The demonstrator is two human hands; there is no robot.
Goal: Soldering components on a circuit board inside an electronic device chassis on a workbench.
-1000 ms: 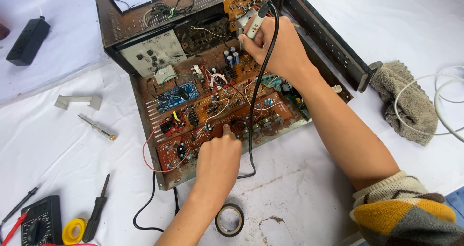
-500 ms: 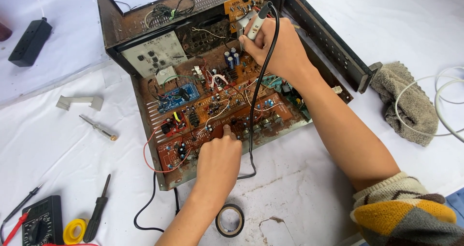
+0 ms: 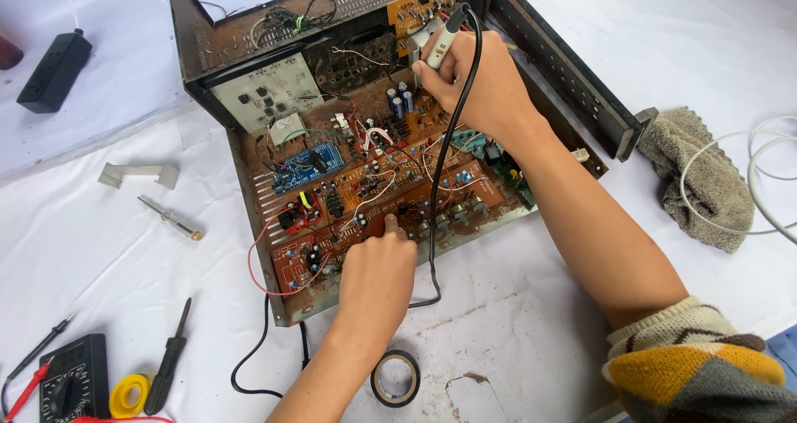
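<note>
An opened metal chassis (image 3: 249, 199) lies on a white cloth with an orange-brown circuit board (image 3: 374, 190) full of parts and wires inside. My right hand (image 3: 481, 87) grips a soldering iron (image 3: 442, 37) with a black cord, its tip down at the board's far side near blue capacitors (image 3: 400, 103). My left hand (image 3: 378, 269) rests on the board's near edge, one finger pressing on it.
A roll of black tape (image 3: 395, 378) lies near my left forearm. At the left are a multimeter (image 3: 70, 381), a yellow tape roll (image 3: 129, 394), screwdrivers (image 3: 170, 358) (image 3: 170, 217) and a black adapter (image 3: 54, 70). A grey rag (image 3: 701, 178) and white cable (image 3: 772, 182) lie at the right.
</note>
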